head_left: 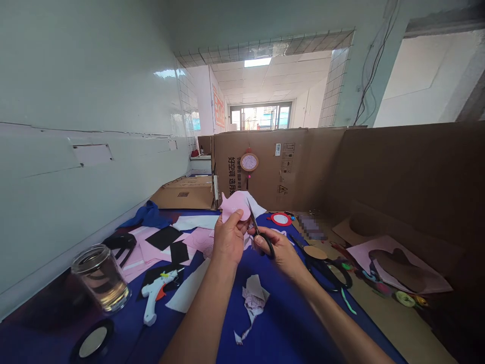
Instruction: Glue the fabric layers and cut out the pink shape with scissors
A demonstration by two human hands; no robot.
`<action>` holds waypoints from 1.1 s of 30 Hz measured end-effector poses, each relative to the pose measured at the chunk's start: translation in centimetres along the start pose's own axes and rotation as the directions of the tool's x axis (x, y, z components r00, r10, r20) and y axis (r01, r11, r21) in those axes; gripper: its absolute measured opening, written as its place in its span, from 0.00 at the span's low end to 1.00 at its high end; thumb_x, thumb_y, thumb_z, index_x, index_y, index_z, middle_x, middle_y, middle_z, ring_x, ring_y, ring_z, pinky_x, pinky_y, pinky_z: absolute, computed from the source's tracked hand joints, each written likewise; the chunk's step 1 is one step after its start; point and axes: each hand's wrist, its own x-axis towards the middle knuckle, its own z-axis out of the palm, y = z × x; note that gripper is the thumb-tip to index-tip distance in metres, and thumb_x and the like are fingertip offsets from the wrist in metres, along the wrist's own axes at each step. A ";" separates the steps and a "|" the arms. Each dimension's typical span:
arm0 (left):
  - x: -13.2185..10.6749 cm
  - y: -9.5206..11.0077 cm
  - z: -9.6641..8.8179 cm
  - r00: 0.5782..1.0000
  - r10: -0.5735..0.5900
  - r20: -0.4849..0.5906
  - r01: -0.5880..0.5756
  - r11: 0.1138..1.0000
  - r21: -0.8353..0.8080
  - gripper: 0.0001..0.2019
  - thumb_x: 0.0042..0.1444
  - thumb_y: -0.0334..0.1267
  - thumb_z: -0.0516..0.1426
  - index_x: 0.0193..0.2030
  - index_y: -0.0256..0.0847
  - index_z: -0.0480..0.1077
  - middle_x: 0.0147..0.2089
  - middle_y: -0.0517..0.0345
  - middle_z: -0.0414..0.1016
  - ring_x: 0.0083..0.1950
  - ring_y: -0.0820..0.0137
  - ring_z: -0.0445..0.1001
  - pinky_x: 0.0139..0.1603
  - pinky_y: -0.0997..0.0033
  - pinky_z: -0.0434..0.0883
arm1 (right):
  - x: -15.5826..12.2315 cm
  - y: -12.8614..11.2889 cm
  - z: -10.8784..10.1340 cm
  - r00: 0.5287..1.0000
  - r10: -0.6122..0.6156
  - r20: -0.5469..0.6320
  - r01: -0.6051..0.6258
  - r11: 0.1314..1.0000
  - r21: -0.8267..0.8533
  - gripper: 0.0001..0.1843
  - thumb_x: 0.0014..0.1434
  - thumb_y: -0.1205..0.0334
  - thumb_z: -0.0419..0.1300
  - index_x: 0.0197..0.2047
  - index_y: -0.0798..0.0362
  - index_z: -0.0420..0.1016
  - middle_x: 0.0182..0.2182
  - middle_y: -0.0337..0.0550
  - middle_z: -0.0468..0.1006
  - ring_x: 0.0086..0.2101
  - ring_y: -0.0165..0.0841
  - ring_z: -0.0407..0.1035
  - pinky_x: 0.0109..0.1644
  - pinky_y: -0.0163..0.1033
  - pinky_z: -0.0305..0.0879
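My left hand [230,237] pinches a piece of pink felt-like material [235,202] with a rounded edge, held up above the blue tabletop. A white layer [255,203] shows behind it to the right. In my right hand [278,247] is a pair of small scissors [254,217] with black handles, fingers through the loops. Their blades lie against the right edge of the pink piece, pointing up and away. Below my hands a crumpled scrap [254,298] lies on the blue cloth [280,323].
To the left are a glass jar [100,278] of liquid, a glue gun [153,298], a tape roll [93,341] and pink sheets [142,250]. Large scissors [326,270] and a cut-out pink sheet [428,275] lie right. Cardboard [314,172] stands behind.
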 end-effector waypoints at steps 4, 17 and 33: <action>0.1 0.0 -0.1 1.000 -0.005 0.004 0.005 1.000 0.010 0.19 0.43 0.24 0.69 0.42 0.40 0.73 0.37 0.55 0.85 0.35 0.65 0.85 0.46 0.63 0.80 | 0.0 0.0 -0.1 1.000 -0.001 0.003 0.001 1.000 -0.001 0.31 0.55 0.35 0.75 0.48 0.54 0.86 0.27 0.36 0.67 0.30 0.32 0.58 0.35 0.38 0.55; 0.4 0.1 -0.5 0.999 -0.005 0.039 0.005 1.000 0.000 0.21 0.41 0.24 0.71 0.43 0.40 0.74 0.39 0.54 0.86 0.35 0.66 0.85 0.44 0.64 0.81 | 0.1 0.3 -0.3 1.000 -0.002 0.026 0.002 1.000 -0.010 0.31 0.56 0.35 0.75 0.49 0.54 0.86 0.26 0.35 0.67 0.29 0.32 0.59 0.35 0.38 0.54; -0.9 -1.2 0.0 0.984 -0.166 -0.063 0.146 0.958 -0.246 0.08 0.59 0.37 0.68 0.43 0.39 0.78 0.37 0.52 0.83 0.32 0.68 0.80 0.33 0.71 0.76 | 0.0 -0.8 0.6 0.999 0.006 -0.045 -0.006 1.000 -0.012 0.27 0.47 0.41 0.80 0.42 0.52 0.89 0.30 0.38 0.76 0.29 0.31 0.63 0.36 0.37 0.63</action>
